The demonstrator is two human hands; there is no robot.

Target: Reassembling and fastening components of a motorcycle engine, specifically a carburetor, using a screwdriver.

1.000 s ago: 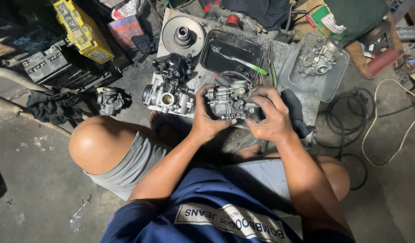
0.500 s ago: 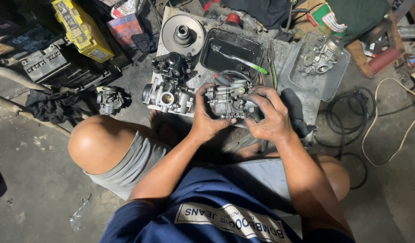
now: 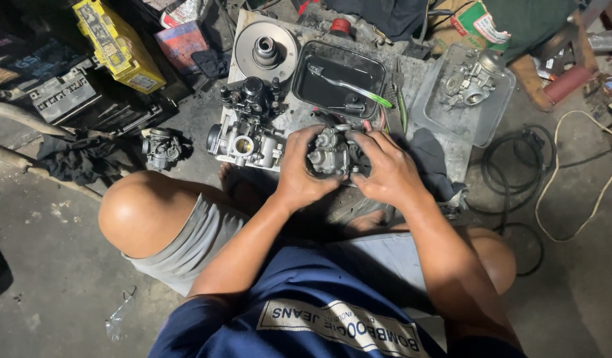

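Note:
A grey metal carburetor (image 3: 329, 154) sits between both of my hands, just above my lap. My left hand (image 3: 300, 169) wraps its left side, thumb across the top. My right hand (image 3: 385, 171) grips the right side with fingers curled over it. A second carburetor (image 3: 246, 140) lies on the floor just left of my left hand, with a black-topped part (image 3: 251, 96) behind it. My bare knees show at left (image 3: 135, 213) and right (image 3: 491, 255).
A black oil tray (image 3: 339, 79) with a green-handled tool (image 3: 353, 87) lies beyond my hands. A round pulley disc (image 3: 265, 45) sits behind left. A clear tray (image 3: 486, 122) holds another carburetor (image 3: 466, 86). Yellow battery (image 3: 117, 43), small carburetor (image 3: 161, 147), dark rag (image 3: 77, 159) at left. Coiled cables (image 3: 538, 166) lie right.
My hands have turned the carburetor slightly and my right fingers have shifted over its top. Everything on the floor stays where it was.

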